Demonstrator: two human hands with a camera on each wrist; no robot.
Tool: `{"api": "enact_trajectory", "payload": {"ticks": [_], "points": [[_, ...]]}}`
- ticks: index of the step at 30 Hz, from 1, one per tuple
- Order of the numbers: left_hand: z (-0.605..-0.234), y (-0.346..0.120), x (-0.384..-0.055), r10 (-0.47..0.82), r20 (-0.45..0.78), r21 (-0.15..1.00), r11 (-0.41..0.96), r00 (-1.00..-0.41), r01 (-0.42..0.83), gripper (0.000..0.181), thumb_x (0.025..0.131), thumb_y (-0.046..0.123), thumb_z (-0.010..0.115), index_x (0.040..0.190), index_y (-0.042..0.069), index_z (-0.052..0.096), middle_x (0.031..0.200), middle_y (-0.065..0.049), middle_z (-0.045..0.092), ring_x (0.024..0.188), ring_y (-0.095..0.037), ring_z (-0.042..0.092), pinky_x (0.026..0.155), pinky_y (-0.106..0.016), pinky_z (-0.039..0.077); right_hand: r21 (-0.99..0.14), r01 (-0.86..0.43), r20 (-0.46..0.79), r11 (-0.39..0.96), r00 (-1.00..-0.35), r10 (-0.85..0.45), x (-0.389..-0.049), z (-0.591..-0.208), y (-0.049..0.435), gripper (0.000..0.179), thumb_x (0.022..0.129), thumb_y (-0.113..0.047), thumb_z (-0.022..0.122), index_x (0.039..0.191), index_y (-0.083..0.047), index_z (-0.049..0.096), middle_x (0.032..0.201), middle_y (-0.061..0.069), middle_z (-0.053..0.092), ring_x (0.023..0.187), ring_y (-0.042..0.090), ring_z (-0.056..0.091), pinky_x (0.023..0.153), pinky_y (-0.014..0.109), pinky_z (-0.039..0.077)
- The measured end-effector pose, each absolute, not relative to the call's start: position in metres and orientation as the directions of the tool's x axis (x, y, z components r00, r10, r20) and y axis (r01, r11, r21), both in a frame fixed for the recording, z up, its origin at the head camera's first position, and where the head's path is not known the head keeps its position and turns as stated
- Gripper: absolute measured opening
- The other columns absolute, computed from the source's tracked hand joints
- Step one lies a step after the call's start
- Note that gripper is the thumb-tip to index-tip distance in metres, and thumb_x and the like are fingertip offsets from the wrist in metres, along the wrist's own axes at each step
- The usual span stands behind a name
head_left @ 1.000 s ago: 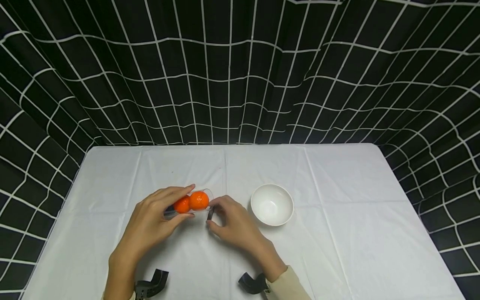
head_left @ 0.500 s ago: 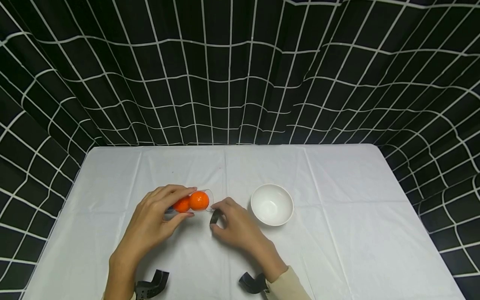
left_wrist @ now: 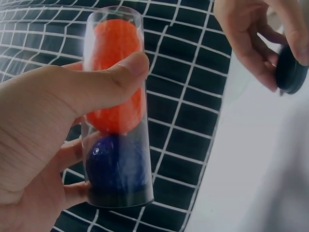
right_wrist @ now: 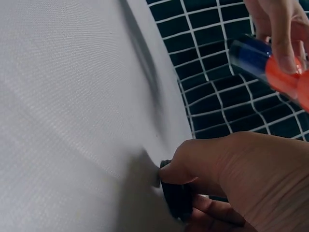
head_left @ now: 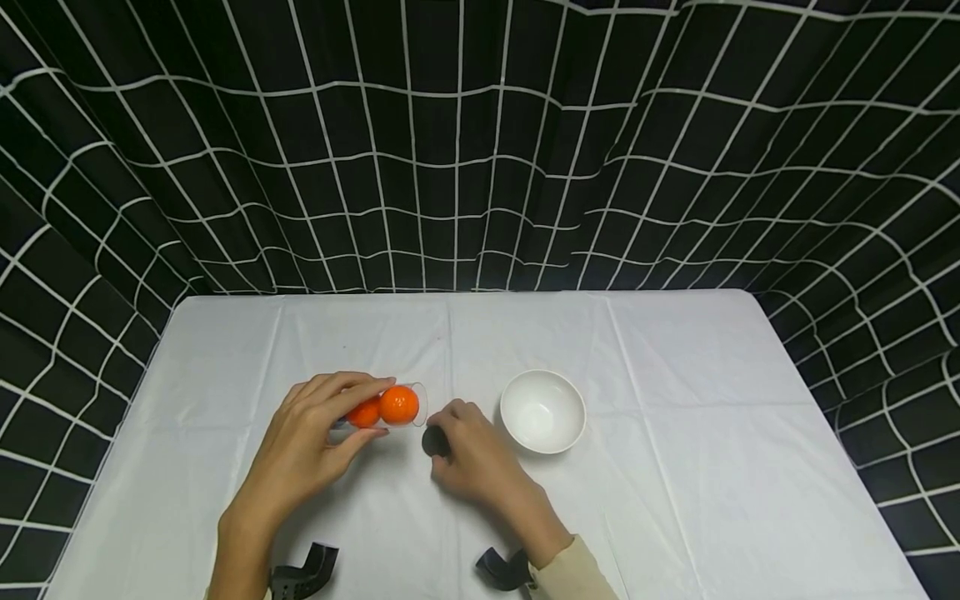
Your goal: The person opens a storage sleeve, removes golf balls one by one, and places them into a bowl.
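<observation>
A transparent plastic tube lies in the grip of my left hand, its thumb along one side and fingers behind. Inside are two orange balls by the uncovered end and a dark blue ball near the black base. The head view shows that uncovered end pointing right. My right hand pinches a round black cap between thumb and fingers, just right of and below the tube mouth. In the right wrist view the cap hangs close over the white cloth.
A white bowl stands on the white-clothed table, right of my right hand. Black curtains with a white grid rise behind and at both sides. Black curved mounts are on both wrists.
The cap has moved slightly right, away from the tube mouth, and has turned from edge-on to showing its round face. My left hand and the tube stay almost still.
</observation>
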State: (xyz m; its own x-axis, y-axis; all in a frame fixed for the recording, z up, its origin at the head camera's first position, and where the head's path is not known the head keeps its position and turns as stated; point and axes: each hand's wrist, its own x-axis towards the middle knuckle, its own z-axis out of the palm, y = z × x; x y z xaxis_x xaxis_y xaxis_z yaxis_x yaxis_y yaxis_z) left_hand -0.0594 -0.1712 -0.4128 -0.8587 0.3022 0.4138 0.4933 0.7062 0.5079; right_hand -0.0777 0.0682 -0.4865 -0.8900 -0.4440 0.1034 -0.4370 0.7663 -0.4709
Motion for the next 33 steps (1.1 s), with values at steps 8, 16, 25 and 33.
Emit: {"api": "enact_trajectory", "payload": {"ticks": [8,16,25,33], "points": [[-0.415,-0.171,-0.061,0.308,0.418,0.497,0.710,-0.855,0.499,0.055,0.080,0.024,0.093,0.132,0.028,0.075,0.122,0.006,0.074,0.114,-0.017,0.066,0.099,-0.044,0.049,-0.557,-0.393,0.061,0.732,-0.898,-0.436,-0.076,-0.480,0.070,0.047,0.087,-0.016,0.081,0.131,-0.006,0.071,0.121,0.008,0.067,0.109,0.023,0.064,0.095,0.038,0.059],[-0.418,-0.172,-0.062,0.319,0.443,0.470,0.713,-0.838,0.520,0.061,0.078,0.024,0.095,0.135,0.030,0.074,0.120,0.005,0.073,0.112,-0.020,0.067,0.094,-0.046,0.051,-0.741,-0.383,0.167,0.552,-0.901,-0.401,-0.080,-0.455,0.080,0.040,0.095,-0.015,0.076,0.133,-0.007,0.070,0.125,0.012,0.071,0.109,0.026,0.072,0.101,0.041,0.061],[-0.418,-0.172,-0.061,0.300,0.418,0.495,0.716,-0.858,0.492,0.065,0.074,0.025,0.096,0.136,0.028,0.073,0.124,0.006,0.077,0.115,-0.019,0.070,0.096,-0.046,0.052,-0.863,-0.393,0.295,0.316,-0.902,-0.316,-0.085,-0.445,0.090,0.029,0.098,-0.003,0.071,0.126,-0.006,0.073,0.118,0.009,0.074,0.105,0.021,0.074,0.094,0.035,0.064],[-0.419,-0.170,-0.062,0.310,0.443,0.450,0.735,-0.841,0.508,0.058,0.074,0.021,0.097,0.128,0.024,0.077,0.123,0.005,0.077,0.116,-0.022,0.069,0.099,-0.044,0.047,-0.944,-0.305,0.251,0.126,-0.911,-0.329,-0.082,-0.442,0.089,0.032,0.098,-0.006,0.072,0.131,-0.006,0.070,0.127,0.014,0.070,0.114,0.032,0.071,0.097,0.032,0.063]]}}
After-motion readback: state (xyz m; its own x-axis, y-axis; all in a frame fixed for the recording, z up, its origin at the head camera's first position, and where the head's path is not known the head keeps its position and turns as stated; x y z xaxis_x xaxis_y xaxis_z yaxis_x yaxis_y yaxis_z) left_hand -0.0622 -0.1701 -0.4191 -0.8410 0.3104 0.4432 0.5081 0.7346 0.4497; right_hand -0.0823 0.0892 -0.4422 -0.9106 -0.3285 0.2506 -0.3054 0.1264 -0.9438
